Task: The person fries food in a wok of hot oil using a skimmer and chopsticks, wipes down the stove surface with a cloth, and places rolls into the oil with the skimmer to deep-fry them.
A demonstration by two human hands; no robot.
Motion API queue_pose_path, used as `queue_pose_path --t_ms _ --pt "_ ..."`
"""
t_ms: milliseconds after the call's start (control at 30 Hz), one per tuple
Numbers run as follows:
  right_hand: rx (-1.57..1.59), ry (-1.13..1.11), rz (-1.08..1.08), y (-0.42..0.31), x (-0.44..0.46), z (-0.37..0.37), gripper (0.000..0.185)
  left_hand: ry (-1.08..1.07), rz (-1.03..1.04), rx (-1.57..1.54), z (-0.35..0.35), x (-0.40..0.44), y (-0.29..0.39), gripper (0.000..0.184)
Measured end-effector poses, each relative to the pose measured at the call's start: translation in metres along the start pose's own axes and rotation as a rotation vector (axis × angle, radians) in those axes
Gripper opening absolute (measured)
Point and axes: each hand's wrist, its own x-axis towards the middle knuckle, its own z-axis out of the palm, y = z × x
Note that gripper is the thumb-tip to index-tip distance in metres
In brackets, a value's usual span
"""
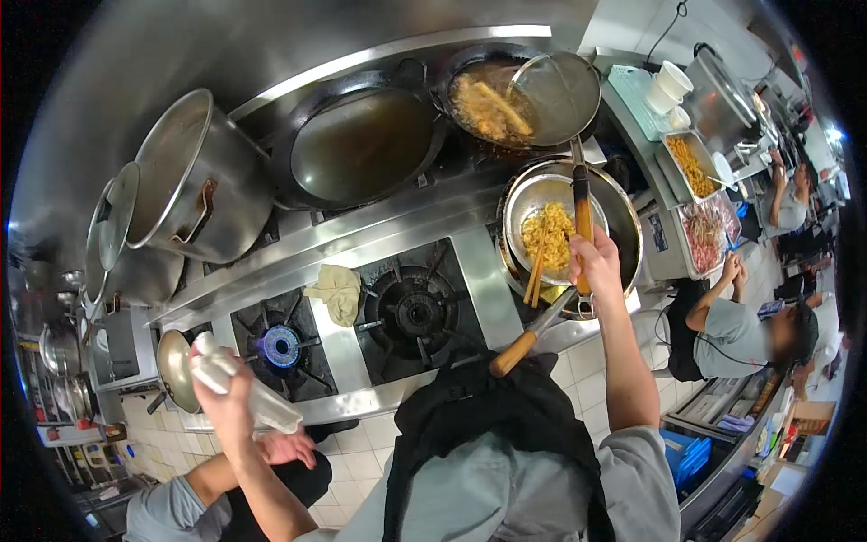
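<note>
My right hand [596, 259] is wrapped around the wooden handle of a wide mesh strainer [558, 95]. The strainer's mesh head rests over the right edge of a wok [462, 68], in which golden pieces [488, 107] lie in dark oil. Below that handle, a metal bowl [519, 200] of yellow fried bits [546, 233] sits inside a larger pot [632, 237], with wooden chopsticks [537, 271] leaning in it. At the left, my left hand [226, 402] is closed on a whitish plastic bottle [262, 397], held tilted near a lit burner [281, 347].
A second wok [361, 144] of dark liquid sits left of the frying one. Tall steel pots [226, 172] stand at the far left. A cloth [337, 294] lies between burners. A co-worker's hand [289, 447] is close below my left hand; other people work at the right.
</note>
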Motion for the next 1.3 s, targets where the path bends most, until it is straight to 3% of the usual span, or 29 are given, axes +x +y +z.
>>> queue_pose_path --t_ms 33,233,400,467,567,767,867,933,1100,1300 --pt "-0.038 -0.018 0.0 -0.001 0.001 -0.001 0.006 0.054 0.004 -0.11 -0.003 0.003 0.002 0.067" --pt "-0.158 0.033 -0.079 0.001 0.006 -0.009 0.018 -0.08 -0.012 -0.8 0.02 0.01 0.029 0.073" --pt "-0.097 0.054 -0.12 -0.006 0.003 -0.014 0.021 -0.186 -0.033 -0.87 0.052 0.02 0.036 0.074" --pt "-0.037 0.028 -0.114 -0.012 -0.003 -0.016 0.02 -0.173 0.008 -0.623 0.068 0.029 0.045 0.074" --pt "0.09 -0.042 -0.023 -0.019 -0.018 -0.019 0.034 -0.205 0.12 -0.495 0.111 0.045 0.077 0.078" --pt "0.275 -0.103 0.106 -0.018 -0.059 -0.024 0.04 -0.495 0.406 -0.189 0.205 0.061 0.163 0.068" --pt "0.326 -0.169 0.175 -0.015 -0.082 -0.032 0.042 -0.575 0.818 0.109 0.248 0.064 0.189 0.067" --pt "0.359 -0.206 0.217 -0.017 -0.098 -0.036 0.042 -0.697 0.931 0.197 0.276 0.06 0.206 0.064" --pt "0.397 -0.263 0.381 -0.024 -0.134 -0.04 0.046 -0.913 1.203 0.441 0.354 0.066 0.206 0.063" --pt "0.437 -0.358 0.44 -0.037 -0.155 -0.038 0.048 -1.138 1.323 0.662 0.41 0.052 0.192 0.062"
